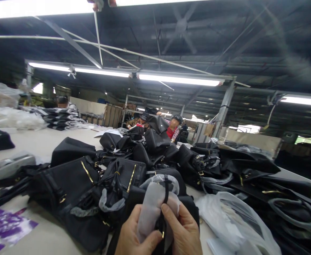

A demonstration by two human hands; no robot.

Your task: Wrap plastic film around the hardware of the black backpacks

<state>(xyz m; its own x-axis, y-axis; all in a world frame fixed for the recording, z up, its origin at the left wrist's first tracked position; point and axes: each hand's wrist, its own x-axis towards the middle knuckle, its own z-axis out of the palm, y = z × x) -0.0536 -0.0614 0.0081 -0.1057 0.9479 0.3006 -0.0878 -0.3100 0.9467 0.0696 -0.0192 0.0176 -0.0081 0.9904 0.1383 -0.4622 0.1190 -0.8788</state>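
Both hands are closed on the same work: the left hand [130, 232] pinches a whitish wrapping sheet [147, 212] from its seven o'clock side, and the right hand [185, 232] grips from five o'clock, its thumb pressing a narrow black strap [166, 193] against the sheet. A small gold-coloured fitting [163, 234] glints by the left thumb. I can't tell what the hidden fingers are doing behind the sheet. Just beyond, at twelve from the hands, a handle in clear plastic [173, 180] arches up, and a black bag [191, 209] sits right behind the wrapping.

At eleven I see a black bag with a gold zip [118, 173]; at ten, a larger black bag [51, 182] slumps on the pale table [51, 242]. A purple-and-white sheet [12, 226] lies over at nine. Near the right hand, toward three, there's a crumpled clear plastic bag [232, 219].

Farther off at twelve, more black bags are heaped up [155, 141], and past them stands a co-worker in red [170, 133]. Toward ten, well apart, is a folded black-and-white stack [62, 118].
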